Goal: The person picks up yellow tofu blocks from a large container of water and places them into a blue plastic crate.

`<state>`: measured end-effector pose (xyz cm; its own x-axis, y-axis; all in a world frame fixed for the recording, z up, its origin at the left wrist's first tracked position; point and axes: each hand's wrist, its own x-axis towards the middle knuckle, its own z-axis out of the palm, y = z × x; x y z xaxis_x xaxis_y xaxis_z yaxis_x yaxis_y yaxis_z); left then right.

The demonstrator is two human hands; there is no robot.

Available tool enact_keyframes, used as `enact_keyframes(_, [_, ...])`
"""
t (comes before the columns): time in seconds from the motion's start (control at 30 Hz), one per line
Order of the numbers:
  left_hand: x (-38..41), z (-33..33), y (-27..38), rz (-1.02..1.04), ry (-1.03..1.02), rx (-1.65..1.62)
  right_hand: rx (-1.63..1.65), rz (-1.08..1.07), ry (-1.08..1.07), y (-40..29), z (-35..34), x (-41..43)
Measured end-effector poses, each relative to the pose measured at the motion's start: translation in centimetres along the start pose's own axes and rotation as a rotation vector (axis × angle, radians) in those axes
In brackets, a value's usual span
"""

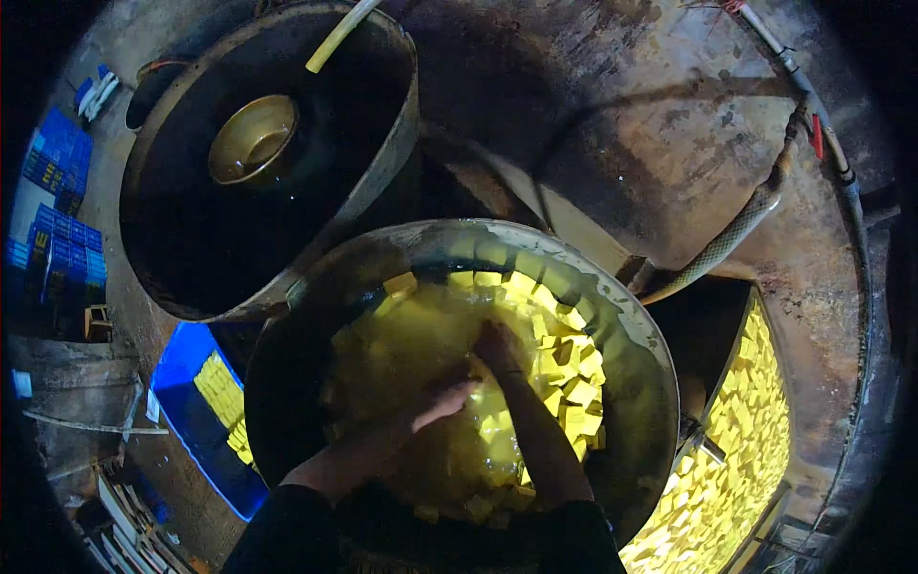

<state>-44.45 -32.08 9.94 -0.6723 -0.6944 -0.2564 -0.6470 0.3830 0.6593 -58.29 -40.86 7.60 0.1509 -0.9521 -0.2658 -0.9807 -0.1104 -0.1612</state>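
A wide round metal vat (663, 402) stands before me, filled with cloudy yellowish liquid. Many yellow blocks (581, 391) lie in it, heaped mostly along the right side, with some along the far edge. My left hand (448, 400) is low over the liquid near the middle, its thumb side lit; its fingers are partly in shadow. My right hand (495, 344) reaches to the liquid just beyond it, beside the blocks, and its fingers are dark and partly hidden. Whether either hand holds a block cannot be made out.
A larger dark vat (412, 93) at the upper left holds a floating metal basin (251, 140), with a pale pipe (344, 32) above. A blue crate (190, 409) of yellow blocks stands left; a container heaped with yellow blocks (731, 445) stands right. A hose (724, 240) curves behind.
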Motion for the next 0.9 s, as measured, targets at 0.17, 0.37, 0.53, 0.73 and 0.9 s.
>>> enact_keyframes(0.17, [-1.6,-0.3,-6.2,-0.027,0.399,-1.025,1.21,0.005,-0.362,5.0,-4.2,-3.6])
enact_keyframes(0.37, [-2.2,-7.2,-0.6,-0.157,0.518,-1.195,1.27,0.055,-0.257,-0.6,-11.9,-9.4])
enact_keyframes(0.53, [0.1,-3.4,1.1,-0.071,0.645,-1.774,0.993,0.077,-0.063,-4.1,-11.3,-10.1])
enact_keyframes(0.73, [0.6,-3.0,2.5,0.276,0.705,-2.012,0.411,-0.303,0.301,-5.7,-11.2,-9.8])
enact_keyframes(0.9, [-2.6,-10.9,4.7,-0.057,0.706,-2.435,1.024,0.223,-0.049,-5.8,-13.0,-11.4])
